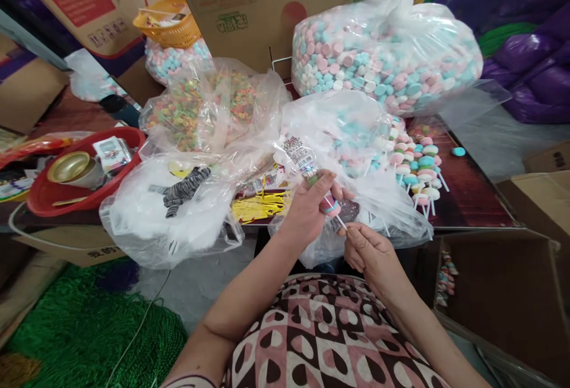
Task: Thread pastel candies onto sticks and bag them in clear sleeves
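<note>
My left hand (pixel 308 208) is closed around a small clear printed wrapper (pixel 299 159) and the candy head of a lollipop (pixel 330 205) going into it. My right hand (pixel 369 251) pinches the white stick (pixel 341 223) of that lollipop just below the left hand. Both hands are over my lap, in front of a low table edge. A pile of pastel candy lollipops (pixel 418 165) lies on the table just beyond my right hand, partly on a clear plastic bag (pixel 351 132). Gold twist ties (pixel 260 205) lie left of my left hand.
A big bag of pink, blue and white candies (pixel 383 55) sits behind. Bags of ring candies (pixel 209 106) and a white-filled bag (pixel 169 210) are left. A red basin (pixel 48 198) holds tape. An open cardboard box (pixel 499 293) with finished lollipops stands at right. Green netting (pixel 89 328) lies on the floor.
</note>
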{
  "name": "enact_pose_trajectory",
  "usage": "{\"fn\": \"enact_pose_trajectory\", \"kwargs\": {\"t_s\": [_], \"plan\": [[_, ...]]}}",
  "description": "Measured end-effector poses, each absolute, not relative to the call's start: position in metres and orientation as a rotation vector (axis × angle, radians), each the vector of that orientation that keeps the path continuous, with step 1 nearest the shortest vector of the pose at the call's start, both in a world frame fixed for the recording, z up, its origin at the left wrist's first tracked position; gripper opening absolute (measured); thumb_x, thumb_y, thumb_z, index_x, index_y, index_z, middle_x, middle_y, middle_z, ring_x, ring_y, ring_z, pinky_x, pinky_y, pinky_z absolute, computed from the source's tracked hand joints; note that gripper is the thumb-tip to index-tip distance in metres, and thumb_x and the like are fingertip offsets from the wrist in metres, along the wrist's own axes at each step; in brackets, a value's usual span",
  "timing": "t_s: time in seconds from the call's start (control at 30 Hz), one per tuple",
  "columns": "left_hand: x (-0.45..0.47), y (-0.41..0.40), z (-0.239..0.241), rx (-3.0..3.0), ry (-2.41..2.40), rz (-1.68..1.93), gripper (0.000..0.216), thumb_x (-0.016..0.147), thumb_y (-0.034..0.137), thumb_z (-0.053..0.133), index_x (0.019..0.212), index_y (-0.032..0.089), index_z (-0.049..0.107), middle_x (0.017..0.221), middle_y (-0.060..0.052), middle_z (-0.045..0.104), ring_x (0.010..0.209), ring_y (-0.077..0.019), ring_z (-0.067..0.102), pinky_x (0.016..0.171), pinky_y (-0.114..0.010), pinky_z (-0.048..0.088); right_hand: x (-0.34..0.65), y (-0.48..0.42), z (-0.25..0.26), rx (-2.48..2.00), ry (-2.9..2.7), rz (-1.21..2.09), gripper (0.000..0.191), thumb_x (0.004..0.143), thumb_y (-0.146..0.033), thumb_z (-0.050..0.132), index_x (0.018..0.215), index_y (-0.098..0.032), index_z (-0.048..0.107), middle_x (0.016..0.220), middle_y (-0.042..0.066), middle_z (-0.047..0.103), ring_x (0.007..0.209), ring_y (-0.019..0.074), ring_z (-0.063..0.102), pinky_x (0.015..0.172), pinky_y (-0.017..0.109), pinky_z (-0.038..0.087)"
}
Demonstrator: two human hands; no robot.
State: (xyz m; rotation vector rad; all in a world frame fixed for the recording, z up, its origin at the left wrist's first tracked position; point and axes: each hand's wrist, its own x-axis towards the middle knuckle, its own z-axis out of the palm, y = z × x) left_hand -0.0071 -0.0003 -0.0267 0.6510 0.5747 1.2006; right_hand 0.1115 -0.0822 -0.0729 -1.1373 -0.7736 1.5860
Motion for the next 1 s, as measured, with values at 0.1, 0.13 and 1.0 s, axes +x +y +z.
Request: {"fn": "enact_pose_trajectory", "kwargs": {"t_s": [0.1,0.13,1.0], "plan": [[0.000,-0.007,-0.034,0.594,0.613,1.164,0.028,0.080,0.041,0.072,0.070,0.019,0.056,0.064,0.005,0.055,0.068,-0.0119,0.062,0.073,-0.029,0.046,0.109,-0.080,-0.071,-1.152,-0.772,1.539,0.034,0.086,-0.054,0.063,0.084,-0.019,0.061,0.045,-0.011,0.031,0.039,0.0066,0.025,0.042,0.022,0.022],[0.001,-0.008,-0.034,0.582,0.617,1.160,0.028,0.079,0.040,0.073,0.072,0.019,0.056,0.063,0.005,0.054,0.066,-0.0114,0.062,0.071,-0.028,0.045,0.108,-0.080,-0.070,-1.162,-0.786,1.513,0.034,0.087,-0.053,0.062,0.084,-0.020,0.061,0.045,-0.010,0.032,0.040,0.0071,0.027,0.043,0.023,0.024],[0.002,-0.004,-0.036,0.629,0.638,1.229,0.025,0.082,0.042,0.068,0.074,0.019,0.059,0.068,0.003,0.059,0.076,-0.0144,0.066,0.078,-0.028,0.049,0.110,-0.081,-0.080,-1.261,-0.997,1.200,0.029,0.087,-0.045,0.064,0.101,-0.020,0.070,0.049,-0.007,0.045,0.044,0.0098,0.040,0.045,0.024,0.033]]}}
